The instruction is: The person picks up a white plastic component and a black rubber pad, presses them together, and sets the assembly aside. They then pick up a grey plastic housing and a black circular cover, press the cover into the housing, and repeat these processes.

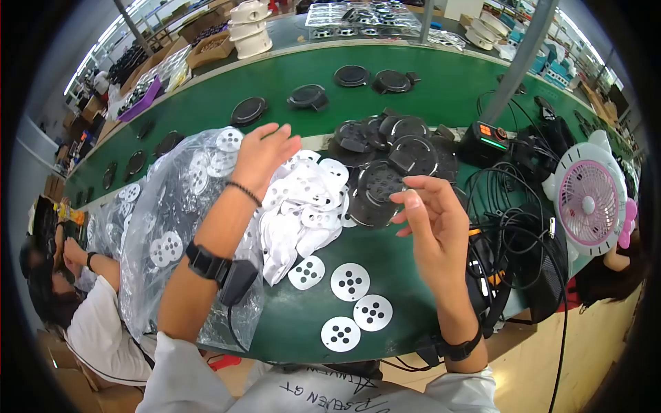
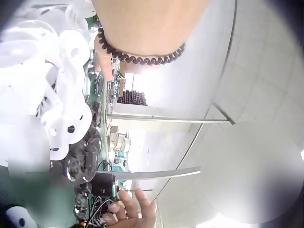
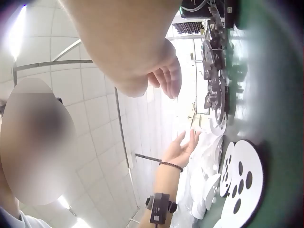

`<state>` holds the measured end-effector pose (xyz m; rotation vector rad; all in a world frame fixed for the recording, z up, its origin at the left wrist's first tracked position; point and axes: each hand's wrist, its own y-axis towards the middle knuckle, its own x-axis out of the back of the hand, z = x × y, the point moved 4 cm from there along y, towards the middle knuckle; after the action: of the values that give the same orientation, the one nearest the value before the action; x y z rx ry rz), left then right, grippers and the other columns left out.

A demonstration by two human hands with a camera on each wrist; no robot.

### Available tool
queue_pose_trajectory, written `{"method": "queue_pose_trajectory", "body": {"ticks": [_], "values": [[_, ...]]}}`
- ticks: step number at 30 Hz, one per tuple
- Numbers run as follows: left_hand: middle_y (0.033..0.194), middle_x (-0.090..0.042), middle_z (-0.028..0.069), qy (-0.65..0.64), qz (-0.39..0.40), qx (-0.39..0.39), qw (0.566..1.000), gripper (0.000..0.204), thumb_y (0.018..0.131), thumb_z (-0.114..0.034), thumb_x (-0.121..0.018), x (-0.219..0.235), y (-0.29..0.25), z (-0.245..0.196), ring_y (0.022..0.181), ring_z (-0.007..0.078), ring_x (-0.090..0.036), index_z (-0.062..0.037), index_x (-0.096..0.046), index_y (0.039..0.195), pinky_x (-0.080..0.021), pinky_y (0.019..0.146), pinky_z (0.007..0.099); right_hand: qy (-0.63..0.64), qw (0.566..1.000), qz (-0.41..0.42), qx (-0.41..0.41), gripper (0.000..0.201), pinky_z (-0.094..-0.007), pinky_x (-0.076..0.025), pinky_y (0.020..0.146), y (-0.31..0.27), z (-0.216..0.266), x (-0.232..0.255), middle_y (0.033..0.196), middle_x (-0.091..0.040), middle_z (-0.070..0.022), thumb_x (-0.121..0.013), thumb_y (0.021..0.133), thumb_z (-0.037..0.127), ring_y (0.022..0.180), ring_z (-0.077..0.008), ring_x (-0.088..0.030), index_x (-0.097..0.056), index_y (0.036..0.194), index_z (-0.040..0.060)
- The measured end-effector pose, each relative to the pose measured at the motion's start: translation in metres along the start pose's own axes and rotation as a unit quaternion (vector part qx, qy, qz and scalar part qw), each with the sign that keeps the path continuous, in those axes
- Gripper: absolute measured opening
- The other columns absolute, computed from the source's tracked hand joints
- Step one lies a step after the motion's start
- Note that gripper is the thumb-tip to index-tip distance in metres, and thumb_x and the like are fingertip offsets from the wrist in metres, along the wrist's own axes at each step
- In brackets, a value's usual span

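In the head view my left hand (image 1: pixel 265 157) is raised beside a heap of white discs with holes (image 1: pixel 303 196), its fingers extended and nothing between them. My right hand (image 1: pixel 437 230) hovers with loosely bent fingers and holds nothing; its thumb and forefinger are apart. Beyond its fingertips lies a pile of round black plastic parts (image 1: pixel 413 155), overlapped by the fingers in this view. Several single white discs (image 1: pixel 350 281) lie flat on the green table in front of me. The right wrist view shows both hands (image 3: pixel 179 153) lifted above the discs (image 3: pixel 244 185).
A clear plastic bag (image 1: pixel 148 275) with more discs lies at left. Black round parts (image 1: pixel 308 97) stand spaced along the green belt (image 1: pixel 275 89) behind. At right are a black box with lit display (image 1: pixel 483 143), tangled cables (image 1: pixel 509 206) and a pink-and-white fan (image 1: pixel 589 196). Another person (image 1: pixel 96 323) sits at left.
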<state>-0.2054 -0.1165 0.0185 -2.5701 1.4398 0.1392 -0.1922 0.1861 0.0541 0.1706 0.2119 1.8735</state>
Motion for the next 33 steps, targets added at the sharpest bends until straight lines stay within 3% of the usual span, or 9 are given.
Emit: {"method": "queue_pose_trajectory", "body": {"ticks": [3,8,11,13,16,23,26,28,33], "values": [[0.132,-0.056,0.0251,0.068,0.028,-0.029,0.997,0.048,0.098,-0.011,-0.062,-0.007,-0.015,-0.009,0.114,0.0325,-0.066,0.0146,-0.043,0.134,-0.057,0.099,0.0384,-0.009,1.0,0.007,0.002,0.022,-0.0212,-0.05,0.061,0.0,-0.001,0.003,0.09,-0.07,-0.0061,-0.064,0.1,0.012,0.077,-0.0091,-0.066,-0.061,0.116,-0.002],[0.126,-0.062,0.0189,0.232,0.056,-0.115,0.964,0.051,0.092,-0.003,-0.067,0.012,0.034,-0.043,0.105,0.0227,-0.067,0.0071,-0.046,0.137,-0.057,0.091,0.0317,-0.113,0.993,0.04,-0.007,0.013,-0.0232,-0.048,0.058,0.005,-0.006,0.008,0.075,-0.07,-0.0062,-0.069,0.093,0.008,0.066,-0.009,-0.064,-0.066,0.1,-0.002],[0.128,-0.063,0.0244,0.416,0.011,-0.201,0.887,0.059,0.085,-0.02,-0.077,0.062,0.114,-0.047,0.108,0.0274,-0.068,0.0073,-0.053,0.132,-0.056,0.091,0.037,-0.165,0.983,0.077,-0.003,0.009,-0.0255,-0.049,0.057,0.005,-0.005,0.01,0.07,-0.069,-0.0081,-0.071,0.089,0.006,0.061,-0.0118,-0.065,-0.068,0.091,-0.0022],[0.133,-0.059,0.025,0.62,-0.069,-0.119,0.772,0.082,0.08,-0.035,-0.084,0.08,0.142,-0.044,0.121,0.0327,-0.061,0.0045,-0.047,0.142,-0.049,0.104,0.0379,-0.183,0.976,0.114,-0.021,0.01,-0.0263,-0.049,0.057,0.005,-0.008,0.013,0.069,-0.069,-0.009,-0.072,0.087,0.006,0.061,-0.0134,-0.065,-0.068,0.09,-0.0026],[0.137,-0.057,0.0274,0.671,-0.016,-0.072,0.738,0.102,0.069,-0.049,-0.088,0.083,0.159,-0.02,0.126,0.0364,-0.058,0.0016,-0.045,0.147,-0.045,0.108,0.0392,-0.206,0.966,0.153,-0.032,0.012,-0.028,-0.05,0.058,0.005,-0.014,0.015,0.07,-0.069,-0.0106,-0.073,0.085,0.007,0.06,-0.0162,-0.065,-0.068,0.089,-0.0031],[0.139,-0.055,0.0293,0.71,0.024,-0.084,0.699,0.104,0.07,-0.053,-0.086,0.081,0.175,-0.003,0.13,0.0364,-0.055,-0.0056,-0.042,0.152,-0.043,0.111,0.0395,-0.221,0.959,0.175,-0.022,0.02,-0.0302,-0.052,0.059,0.006,-0.016,0.013,0.07,-0.069,-0.0114,-0.077,0.083,0.011,0.06,-0.0191,-0.066,-0.067,0.092,-0.0032],[0.138,-0.058,0.0267,0.702,-0.017,-0.215,0.679,0.099,0.072,-0.054,-0.084,0.071,0.177,-0.001,0.128,0.0359,-0.057,-0.0108,-0.044,0.151,-0.045,0.108,0.0396,-0.221,0.959,0.179,-0.002,0.021,-0.0299,-0.051,0.059,0.006,-0.016,0.012,0.07,-0.069,-0.0109,-0.077,0.083,0.012,0.06,-0.018,-0.066,-0.066,0.093,-0.003],[0.133,-0.063,0.0229,0.666,0.107,-0.236,0.699,0.088,0.073,-0.048,-0.083,0.056,0.179,0.002,0.121,0.0357,-0.062,-0.0145,-0.051,0.148,-0.048,0.104,0.0396,-0.217,0.961,0.172,-0.009,0.022,-0.0297,-0.051,0.058,0.007,-0.018,0.013,0.07,-0.069,-0.0109,-0.078,0.084,0.012,0.06,-0.0175,-0.066,-0.066,0.093,-0.0031],[0.117,-0.072,0.0182,0.67,0.054,-0.127,0.73,0.062,0.07,-0.036,-0.079,0.028,0.154,-0.016,0.106,0.0334,-0.07,-0.019,-0.07,0.129,-0.054,0.098,0.0393,-0.214,0.965,0.153,-0.01,0.023,-0.0293,-0.051,0.058,0.009,-0.017,0.017,0.07,-0.069,-0.0107,-0.078,0.085,0.014,0.06,-0.0165,-0.066,-0.066,0.095,-0.0037]]}}
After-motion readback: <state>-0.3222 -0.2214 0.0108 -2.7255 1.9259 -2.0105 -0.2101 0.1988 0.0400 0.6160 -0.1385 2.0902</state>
